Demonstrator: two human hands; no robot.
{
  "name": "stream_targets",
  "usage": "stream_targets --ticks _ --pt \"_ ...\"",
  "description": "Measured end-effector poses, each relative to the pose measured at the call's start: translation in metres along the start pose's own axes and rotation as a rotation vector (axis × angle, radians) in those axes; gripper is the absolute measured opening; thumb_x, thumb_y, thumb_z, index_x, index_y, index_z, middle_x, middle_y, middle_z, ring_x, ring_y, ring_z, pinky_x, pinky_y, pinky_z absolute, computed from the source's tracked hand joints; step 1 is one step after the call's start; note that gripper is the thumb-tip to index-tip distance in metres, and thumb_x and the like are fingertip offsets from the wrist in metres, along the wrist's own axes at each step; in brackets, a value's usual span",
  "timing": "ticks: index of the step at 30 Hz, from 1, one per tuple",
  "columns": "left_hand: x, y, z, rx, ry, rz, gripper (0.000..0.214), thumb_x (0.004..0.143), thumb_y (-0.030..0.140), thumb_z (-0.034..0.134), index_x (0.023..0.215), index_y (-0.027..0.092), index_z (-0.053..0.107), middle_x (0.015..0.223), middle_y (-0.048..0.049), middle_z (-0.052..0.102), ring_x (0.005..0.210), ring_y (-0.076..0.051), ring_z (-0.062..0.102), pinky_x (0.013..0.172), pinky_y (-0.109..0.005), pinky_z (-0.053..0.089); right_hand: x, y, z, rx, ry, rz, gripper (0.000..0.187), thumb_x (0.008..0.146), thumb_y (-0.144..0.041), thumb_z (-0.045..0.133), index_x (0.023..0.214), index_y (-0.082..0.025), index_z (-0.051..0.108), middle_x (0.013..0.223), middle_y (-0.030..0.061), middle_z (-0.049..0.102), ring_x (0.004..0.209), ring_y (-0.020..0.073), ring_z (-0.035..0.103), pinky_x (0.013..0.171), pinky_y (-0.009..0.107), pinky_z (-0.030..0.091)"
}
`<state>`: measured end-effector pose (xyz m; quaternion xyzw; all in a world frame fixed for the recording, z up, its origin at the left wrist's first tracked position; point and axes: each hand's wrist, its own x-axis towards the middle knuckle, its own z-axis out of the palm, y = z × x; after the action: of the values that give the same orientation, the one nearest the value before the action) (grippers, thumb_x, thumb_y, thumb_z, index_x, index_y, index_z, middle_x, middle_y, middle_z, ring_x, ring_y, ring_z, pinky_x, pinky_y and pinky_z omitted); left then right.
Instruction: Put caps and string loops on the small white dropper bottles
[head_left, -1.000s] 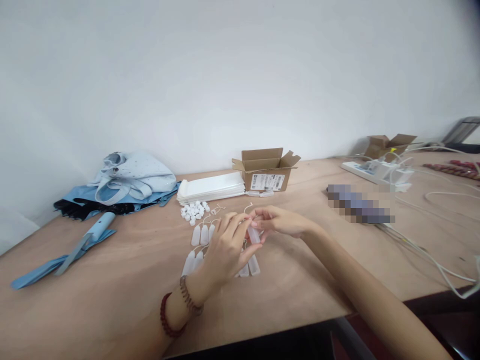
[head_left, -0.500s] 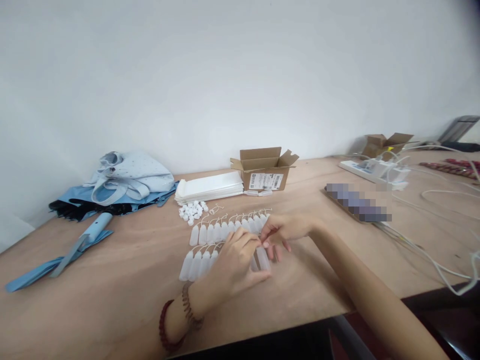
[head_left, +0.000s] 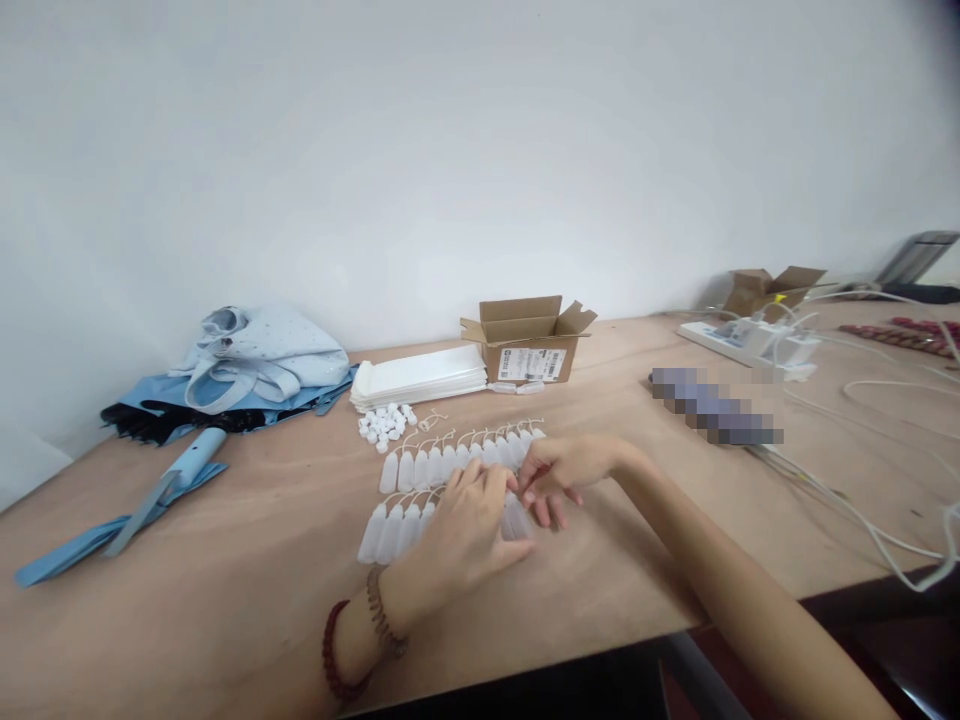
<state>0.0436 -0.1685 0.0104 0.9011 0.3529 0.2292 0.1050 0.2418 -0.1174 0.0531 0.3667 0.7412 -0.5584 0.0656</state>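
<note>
Small translucent plastic bottles with pale string loops lie in two rows on the wooden table: a back row and a front row. My left hand reaches over the right part of the front row, covering several bottles. Its thumb and fingers curve around a bottle at that row's right end. My right hand is at this bottle's upper end, thumb and index finger pinched on it, the other fingers loosely curled. The fingertips partly hide the bottle's top and any string there.
White caps lie in a pile beside a stack of white envelopes. Behind stands an open cardboard box. A blue umbrella and pale bag lie left. A blurred-out device, power strip and cables are right.
The end bottle has shifted left, closing the gap beside its neighbour. My left thumb has drawn slightly left, and my right hand's fingers have moved a little lower.
</note>
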Motion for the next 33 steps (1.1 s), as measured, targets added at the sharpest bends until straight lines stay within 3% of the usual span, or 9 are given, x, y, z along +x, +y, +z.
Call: stream_targets --ticks 18,26,29,31,33 --pt "0.003 -0.001 -0.007 0.011 -0.08 0.025 0.043 0.065 0.033 0.076 0.096 0.02 0.049 0.101 -0.0042 0.054 0.095 -0.025 0.048 0.079 -0.04 0.043 0.0 -0.001 0.001 -0.004 0.015 0.012 0.03 0.08 -0.039 0.055 0.081 -0.011 0.063 0.08 0.0089 0.072 0.059 0.0141 0.066 0.042 0.019 0.037" --pt "0.003 -0.004 -0.003 -0.006 -0.039 0.051 0.053 0.062 0.049 0.076 0.097 0.02 0.05 0.098 -0.0047 0.055 0.091 -0.025 0.05 0.075 -0.039 0.044 -0.001 0.003 -0.001 0.022 0.018 0.0 0.028 0.08 -0.038 0.056 0.082 -0.011 0.064 0.078 0.0093 0.072 0.058 0.0148 0.066 0.042 0.02 0.038" --pt "0.009 -0.012 -0.009 -0.038 0.035 0.012 0.053 0.062 0.052 0.074 0.096 0.019 0.051 0.096 -0.0051 0.057 0.088 -0.024 0.052 0.075 -0.037 0.044 -0.007 0.004 -0.005 0.022 0.158 -0.053 0.025 0.082 -0.034 0.054 0.081 -0.011 0.063 0.075 0.0089 0.071 0.055 0.0147 0.065 0.043 0.02 0.039" --pt "0.015 -0.025 -0.019 -0.051 0.126 -0.075 0.041 0.07 0.048 0.07 0.093 0.018 0.053 0.093 -0.0051 0.058 0.087 -0.023 0.054 0.075 -0.036 0.044 -0.008 0.008 -0.01 0.006 0.378 -0.092 0.022 0.084 -0.031 0.052 0.077 -0.012 0.062 0.074 0.0084 0.071 0.055 0.0141 0.065 0.045 0.02 0.04" --pt "0.021 -0.046 -0.031 -0.077 0.225 -0.211 0.025 0.08 0.042 0.059 0.087 0.019 0.054 0.089 -0.0042 0.061 0.084 -0.021 0.056 0.074 -0.034 0.045 -0.002 0.016 -0.017 -0.077 0.69 -0.096 0.021 0.085 -0.026 0.049 0.073 -0.013 0.061 0.072 0.0074 0.07 0.054 0.0135 0.064 0.047 0.02 0.043"
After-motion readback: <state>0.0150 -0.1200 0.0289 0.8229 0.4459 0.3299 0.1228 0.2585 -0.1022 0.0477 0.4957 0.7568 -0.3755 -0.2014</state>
